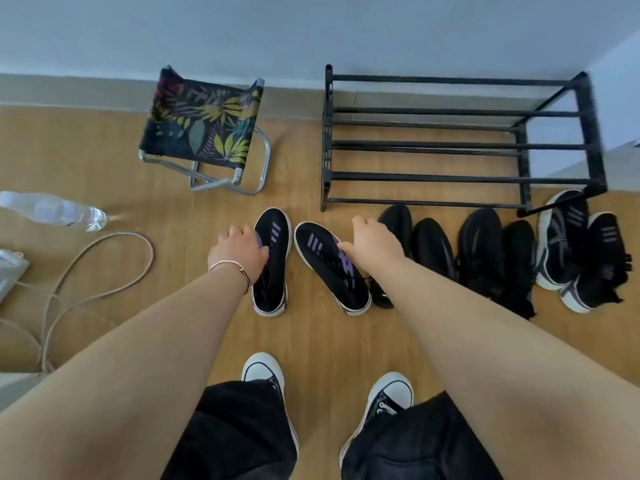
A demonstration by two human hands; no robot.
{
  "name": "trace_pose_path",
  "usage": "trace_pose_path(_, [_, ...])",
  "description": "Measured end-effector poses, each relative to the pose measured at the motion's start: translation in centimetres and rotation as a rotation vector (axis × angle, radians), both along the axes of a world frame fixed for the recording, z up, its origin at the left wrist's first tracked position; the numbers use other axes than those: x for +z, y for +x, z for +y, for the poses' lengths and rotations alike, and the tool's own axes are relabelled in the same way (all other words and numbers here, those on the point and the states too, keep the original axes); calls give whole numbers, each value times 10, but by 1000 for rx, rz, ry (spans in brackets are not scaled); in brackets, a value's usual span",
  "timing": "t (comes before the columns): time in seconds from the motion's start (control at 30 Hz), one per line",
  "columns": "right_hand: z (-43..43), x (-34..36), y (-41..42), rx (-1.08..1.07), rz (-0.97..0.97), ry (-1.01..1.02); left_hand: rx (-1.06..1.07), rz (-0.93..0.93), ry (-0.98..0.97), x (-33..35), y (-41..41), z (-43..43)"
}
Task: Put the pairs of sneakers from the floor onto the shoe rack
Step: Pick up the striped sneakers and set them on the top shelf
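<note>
Head cam: your left hand (238, 252) is curled onto the left purple-striped sneaker (272, 261), fingers over its opening; full grip or just contact, can't tell. Your right hand (374, 242) rests on the right purple-striped sneaker (329, 265), thumb on its upper, fingers bent; can't tell if it's clamped. Both shoes sit on the wood floor (104, 150), toes toward the wall, just in front of the black shoe rack (450, 147), whose bars hold nothing. More black sneakers (485, 251) line up on the floor to the right, w/ a white-soled pair (561, 244) at the far end by the rack's corner. A folding stool (204, 126) stands left of the rack; a bottle (52, 209) & cable (104, 271) lie further left.
</note>
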State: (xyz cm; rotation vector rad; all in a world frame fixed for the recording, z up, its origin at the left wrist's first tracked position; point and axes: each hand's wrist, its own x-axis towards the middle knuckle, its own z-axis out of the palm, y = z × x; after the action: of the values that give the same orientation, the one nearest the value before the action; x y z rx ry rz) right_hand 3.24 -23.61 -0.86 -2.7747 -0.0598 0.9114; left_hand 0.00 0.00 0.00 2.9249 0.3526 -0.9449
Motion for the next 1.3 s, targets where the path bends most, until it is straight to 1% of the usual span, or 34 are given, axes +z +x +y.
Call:
trace_pose_path(0.2, [9,-85,-10,-87,89,2,156,106,-36,-92,-8,0])
trace_pose_path(0.3, [11,-119,-18,-143,124,8,208,105,-51,-128,-16,1])
trace_pose_path(0.37, [11,-137,-25,-172,131,6,291,101,-69,-147,-21,3])
trace_pose_path(0.5, [9,-161,-38,-261,61,51,510,107,-125,-176,-22,7])
trace_pose_path(0.6, [9,-169,-42,-339,12,91,563,67,-122,-187,-26,8])
trace_pose_path(0.7, [8,-172,-42,-402,16,115,592,36,-144,-193,-34,10])
trace_pose_path(0.8, [4,-172,-43,-488,54,192,664,19,-180,-193,-39,7])
trace_pose_path(0.97, [-4,-156,-50,-549,76,268,774,-120,-275,-170,-41,3])
trace_pose_path(1.1, [-4,-120,-50,-569,45,312,809,-205,-342,-128,-42,7])
trace_pose_path(1.3, [-6,-45,-26,-546,42,392,836,-280,-379,-50,-29,5])
